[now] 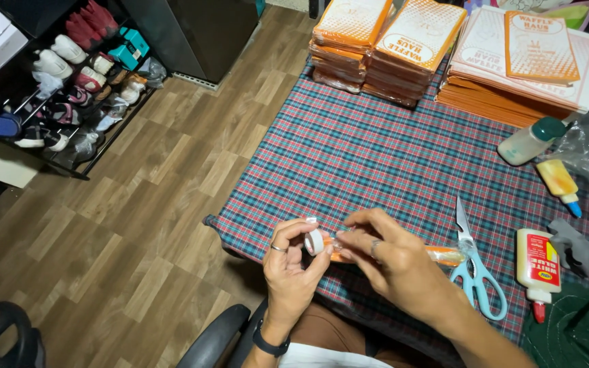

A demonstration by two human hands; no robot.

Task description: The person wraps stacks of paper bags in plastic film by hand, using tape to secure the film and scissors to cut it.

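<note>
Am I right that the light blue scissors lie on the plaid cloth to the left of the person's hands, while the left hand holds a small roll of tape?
Not quite. The head view shows the light blue scissors on the plaid cloth to the right of the hands, not the left. The rest holds: the left hand holds the small roll of tape.

Two stacks of flat orange packets [376,48] with white oval labels sit at the far edge of the plaid-covered surface [349,157]. Beside them, to the right, lies a wider pile of orange-and-white printed sheets [512,75]. Near the right edge, a white glue bottle [538,262] lies flat, bearing a red and yellow label.
</note>
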